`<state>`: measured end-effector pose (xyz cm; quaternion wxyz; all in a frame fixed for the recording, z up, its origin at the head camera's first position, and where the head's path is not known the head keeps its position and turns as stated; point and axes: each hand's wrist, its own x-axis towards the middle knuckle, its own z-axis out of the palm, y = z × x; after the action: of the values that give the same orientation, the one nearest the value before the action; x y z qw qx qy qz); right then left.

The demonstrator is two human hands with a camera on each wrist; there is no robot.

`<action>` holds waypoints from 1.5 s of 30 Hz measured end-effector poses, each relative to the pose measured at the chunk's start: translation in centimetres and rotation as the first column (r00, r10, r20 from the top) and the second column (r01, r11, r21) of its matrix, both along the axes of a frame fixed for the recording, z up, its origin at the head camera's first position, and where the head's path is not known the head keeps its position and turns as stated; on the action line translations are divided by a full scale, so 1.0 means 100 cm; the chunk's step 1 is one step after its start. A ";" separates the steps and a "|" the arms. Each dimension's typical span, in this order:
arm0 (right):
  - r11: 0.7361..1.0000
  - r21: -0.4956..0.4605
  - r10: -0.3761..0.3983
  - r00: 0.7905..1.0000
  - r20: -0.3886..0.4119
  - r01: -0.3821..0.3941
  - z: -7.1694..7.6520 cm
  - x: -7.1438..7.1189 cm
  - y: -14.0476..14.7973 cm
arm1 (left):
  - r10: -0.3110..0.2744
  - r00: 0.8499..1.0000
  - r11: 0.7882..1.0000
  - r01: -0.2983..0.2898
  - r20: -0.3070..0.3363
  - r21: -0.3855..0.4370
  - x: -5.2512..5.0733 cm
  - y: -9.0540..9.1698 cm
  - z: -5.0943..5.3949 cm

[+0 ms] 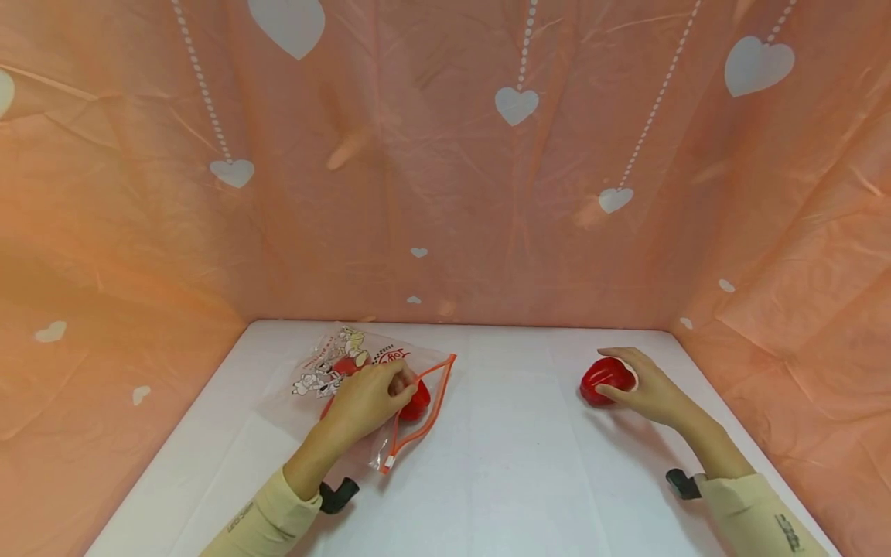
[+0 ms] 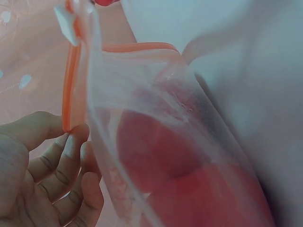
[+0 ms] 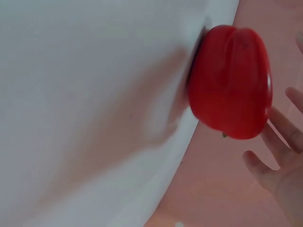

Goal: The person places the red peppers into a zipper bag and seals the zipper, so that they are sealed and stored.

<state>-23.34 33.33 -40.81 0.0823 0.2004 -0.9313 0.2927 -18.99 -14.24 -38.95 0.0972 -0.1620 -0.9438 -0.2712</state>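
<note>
A clear zip bag with an orange-red edge (image 1: 438, 410) lies on the left of the white table, red objects inside it. My left hand (image 1: 369, 394) pinches the bag's orange rim (image 2: 71, 90) between thumb and fingers; the mouth gapes, and red peppers (image 2: 203, 198) show through the film. At the right, a glossy red pepper (image 1: 604, 381) rests on the table. Around it my right hand (image 1: 647, 387) is spread, thumb in front and fingers behind. In the right wrist view the fingers (image 3: 281, 137) are parted beside the pepper (image 3: 229, 82); whether they touch it, I cannot tell.
The white table (image 1: 515, 441) reaches back to an orange curtain (image 1: 452, 193) printed with pale hearts, which also hangs on both sides. A dark curved piece (image 1: 339, 495) sits by the left cuff, and a similar dark piece (image 1: 682, 484) by the right cuff.
</note>
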 end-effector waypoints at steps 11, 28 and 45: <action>0.999 0.020 -0.035 0.990 0.138 0.032 -0.006 -0.004 0.011 | 0.007 1.000 1.000 -0.007 0.005 -0.007 -0.001 0.000 0.000; 1.000 0.012 0.003 0.986 0.167 -0.005 -0.008 -0.002 0.020 | -0.001 1.000 1.000 0.001 0.014 -0.010 -0.002 0.000 -0.001; 1.000 -0.008 -0.003 0.977 0.215 0.005 -0.005 0.002 0.023 | -0.002 1.000 1.000 0.002 0.023 -0.001 0.000 0.001 -0.001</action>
<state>-23.09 35.61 -41.30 -0.0173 0.1653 -0.9339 0.3164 -19.01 -14.13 -39.03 0.0860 -0.1599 -0.9448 -0.2728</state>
